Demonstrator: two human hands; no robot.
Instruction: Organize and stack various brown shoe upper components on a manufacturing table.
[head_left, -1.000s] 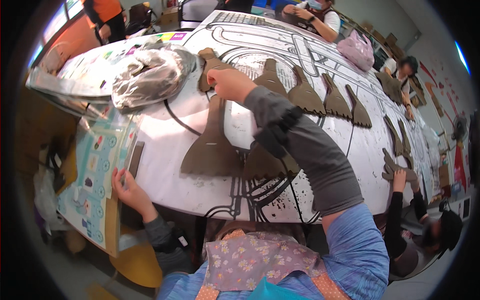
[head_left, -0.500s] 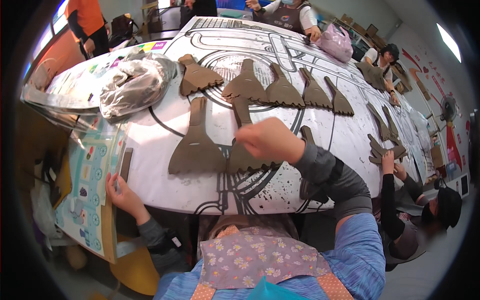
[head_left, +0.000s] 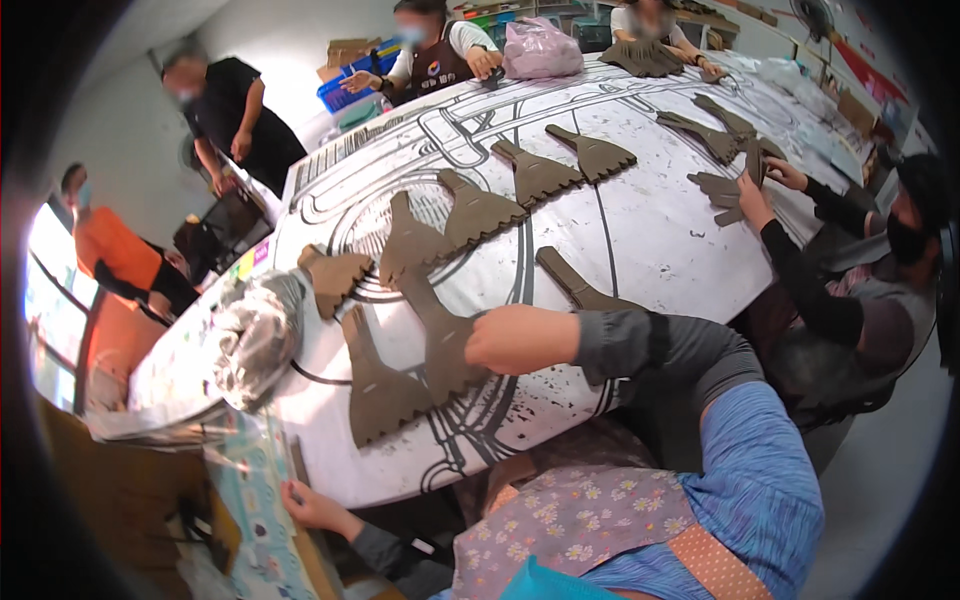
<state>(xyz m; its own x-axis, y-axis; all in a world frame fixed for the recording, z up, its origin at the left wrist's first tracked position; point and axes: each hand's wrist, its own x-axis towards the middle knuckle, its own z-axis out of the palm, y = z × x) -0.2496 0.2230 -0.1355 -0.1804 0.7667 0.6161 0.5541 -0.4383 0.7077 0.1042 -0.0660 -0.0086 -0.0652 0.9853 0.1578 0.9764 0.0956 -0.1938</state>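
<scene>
My right hand [head_left: 525,338] is closed, fingers curled down over the right side of a brown, fan-shaped clay piece [head_left: 445,340] with a narrow neck. Anything inside those fingers is hidden. To its left lies a similar clay piece [head_left: 382,400] with a wavy lower edge, and to its right another clay piece [head_left: 575,285], partly covered by my forearm. At the table's left edge, my left hand [head_left: 322,510] holds nothing, its fingers apart near a thin grey strip [head_left: 297,458].
More fan-shaped pieces [head_left: 480,210] form a row across the white, line-drawn table cover [head_left: 660,255]. A crumpled clear plastic bag [head_left: 255,335] sits at left, a pink bag [head_left: 542,48] at the far side. On the right, a co-worker's hands [head_left: 757,198] handle brown pieces.
The view has swung and tilted, so the table appears slanted. My right hand has gone from the piece's neck to its wider part. My left hand stays by the table's left edge.
</scene>
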